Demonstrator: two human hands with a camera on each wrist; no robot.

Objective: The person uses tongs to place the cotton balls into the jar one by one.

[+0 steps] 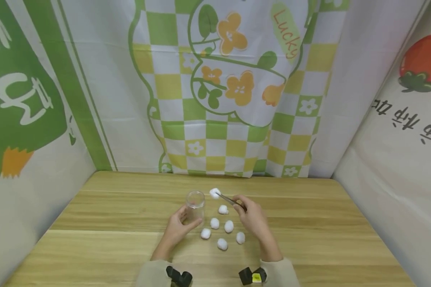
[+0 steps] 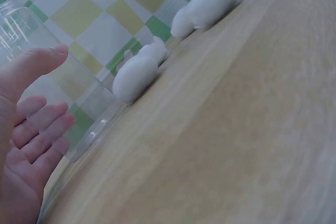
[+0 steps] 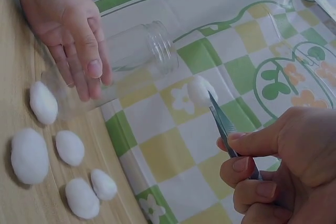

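A clear, lidless jar (image 1: 195, 205) stands upright on the wooden table. My left hand (image 1: 176, 228) holds it low down, thumb on the near side and fingers around the far side. In my right hand (image 1: 253, 219) is a pair of metal tweezers (image 1: 231, 200), pinched between thumb and fingers. Their tips grip a white cotton ball (image 1: 214, 193), raised to the right of the jar's mouth. The right wrist view shows that cotton ball (image 3: 200, 91) apart from the jar rim. Several more cotton balls, one of them (image 1: 222, 244) nearest me, lie loose between the hands.
Wood-grain table (image 1: 319, 231) extends to both sides of the hands. A green and yellow checked curtain (image 1: 215, 151) hangs at the table's back edge. Printed cloth walls (image 1: 398, 179) border the left and right sides.
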